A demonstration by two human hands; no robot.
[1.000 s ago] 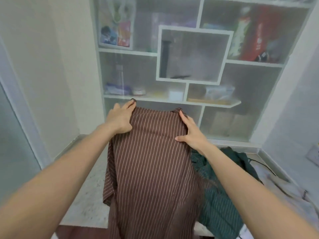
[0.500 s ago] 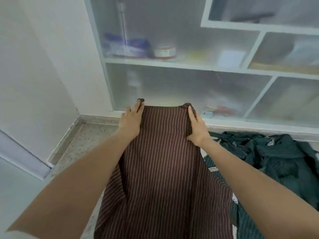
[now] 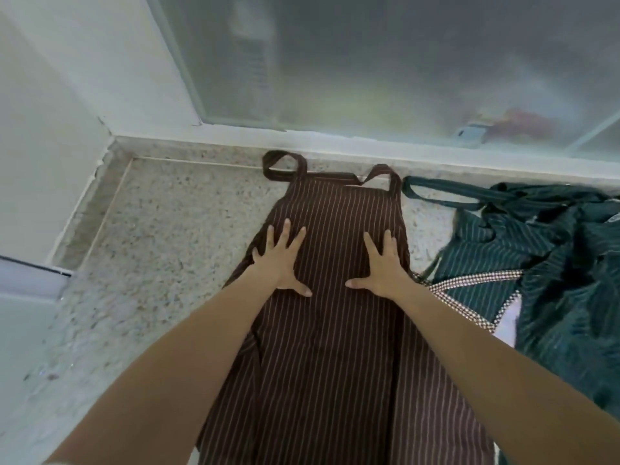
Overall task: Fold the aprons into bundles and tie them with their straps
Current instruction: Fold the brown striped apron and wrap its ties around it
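Brown striped apron lay flat on speckled floor, centre of frame, bib toward upper edge, neck strap looped just above bib. My left hand and right hand pressed bib, fingers straight and spread, gripping nothing. Green aprons heaped at right, unfolded. Step, as I judged: smoothing before first fold. Next move needed side edges brought inward, straps kept free for tying.

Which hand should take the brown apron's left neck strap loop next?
Left. The left hand lies flat just below the strap loop; the right hand presses the brown apron farther over.
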